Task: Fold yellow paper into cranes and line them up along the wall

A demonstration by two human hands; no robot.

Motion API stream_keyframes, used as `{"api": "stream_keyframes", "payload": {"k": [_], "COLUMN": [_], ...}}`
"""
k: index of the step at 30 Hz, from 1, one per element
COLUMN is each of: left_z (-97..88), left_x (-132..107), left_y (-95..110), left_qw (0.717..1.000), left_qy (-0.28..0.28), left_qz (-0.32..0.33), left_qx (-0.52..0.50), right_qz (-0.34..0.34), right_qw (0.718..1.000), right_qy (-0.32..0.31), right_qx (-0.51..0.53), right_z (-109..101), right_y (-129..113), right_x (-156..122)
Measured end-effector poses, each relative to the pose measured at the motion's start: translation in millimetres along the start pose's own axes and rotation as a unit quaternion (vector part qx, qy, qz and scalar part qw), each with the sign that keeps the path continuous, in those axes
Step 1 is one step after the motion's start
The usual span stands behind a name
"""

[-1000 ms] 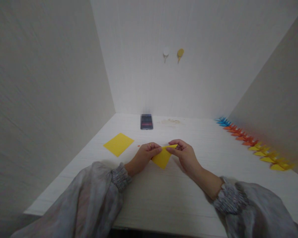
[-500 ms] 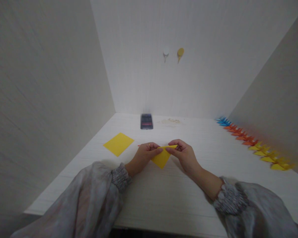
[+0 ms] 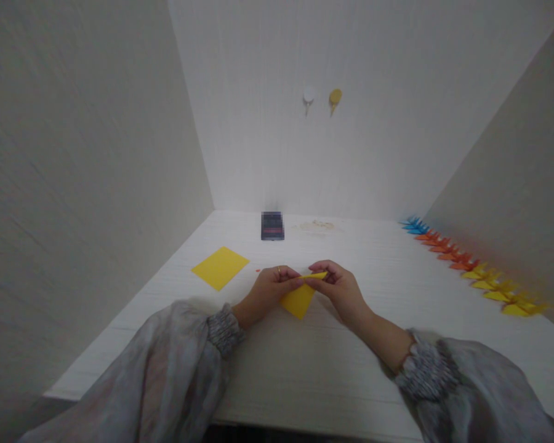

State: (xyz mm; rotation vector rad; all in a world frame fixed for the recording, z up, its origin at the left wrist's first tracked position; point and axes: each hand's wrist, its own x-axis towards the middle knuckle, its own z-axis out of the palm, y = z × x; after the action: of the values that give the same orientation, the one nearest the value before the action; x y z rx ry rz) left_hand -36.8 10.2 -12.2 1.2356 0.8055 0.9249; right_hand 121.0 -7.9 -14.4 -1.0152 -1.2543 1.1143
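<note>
Between my two hands is a folded piece of yellow origami paper (image 3: 299,300), its lower corner pointing toward me. My left hand (image 3: 271,288) pinches its left side, thumb on the near face. On the right side, my right hand (image 3: 341,288) grips the upper edge between thumb and fingers. The thumbs almost meet at the middle of the top fold. Fingertips behind the paper are partly hidden. A flat yellow paper sheet (image 3: 220,268) lies to the left of my left hand.
Folded paper cranes in blue (image 3: 415,226), orange (image 3: 447,249) and yellow (image 3: 501,288) line the right side of the white table (image 3: 305,381). A dark, blurred-out rectangular object (image 3: 272,226) lies near the back wall, which bears two hooks (image 3: 335,97). Panels enclose both sides.
My right hand has shifted slightly left, closer to my left hand. The folded paper has tilted, and its lower corner sits a little lower.
</note>
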Motion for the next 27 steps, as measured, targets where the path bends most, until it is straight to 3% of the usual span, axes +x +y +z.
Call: {"api": "stream_keyframes", "payload": {"k": [8, 27], "left_z": [0.9, 2.3], "left_x": [-1.4, -2.5], "left_y": [3.8, 5.4], "left_qw": [1.0, 0.999], "left_qy": [0.017, 0.023], "left_qz": [0.0, -0.02], "left_qx": [-0.009, -0.011], "right_qz": [0.003, -0.024], "right_qw": [0.999, 0.999], "right_qy": [-0.028, -0.011], "right_qx": [0.044, 0.028], "right_z": [1.2, 1.1], "right_y": [0.3, -6.6], "right_x": [-0.2, -3.1]}}
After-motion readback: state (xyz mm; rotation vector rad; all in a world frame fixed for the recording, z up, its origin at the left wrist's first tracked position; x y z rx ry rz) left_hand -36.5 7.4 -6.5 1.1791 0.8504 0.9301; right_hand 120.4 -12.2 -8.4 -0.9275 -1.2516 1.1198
